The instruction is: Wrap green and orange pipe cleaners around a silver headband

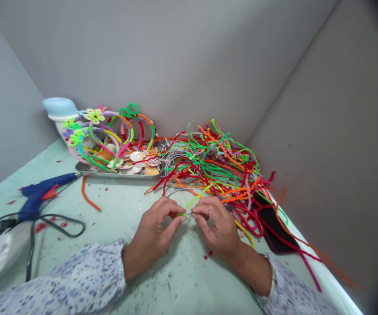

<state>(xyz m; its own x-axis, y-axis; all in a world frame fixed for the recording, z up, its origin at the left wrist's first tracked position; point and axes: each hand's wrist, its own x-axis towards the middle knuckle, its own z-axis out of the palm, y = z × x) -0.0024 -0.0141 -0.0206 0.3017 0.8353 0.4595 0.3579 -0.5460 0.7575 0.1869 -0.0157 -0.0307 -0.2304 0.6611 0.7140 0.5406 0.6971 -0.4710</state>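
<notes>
Pinching mid-frame: our left hand grips the yellow-green pipe cleaner, our right hand seems closed on the thin grey wire beside it. Best we hold the wire taut, pinch where they meet, guide the pipe cleaner's free end clear.

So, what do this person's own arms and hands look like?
The left hand and right hand are bare, without gloves. Both long sleeves are whitish with blue speckles; a pale band, perhaps a bracelet, shows at the right wrist.
</notes>
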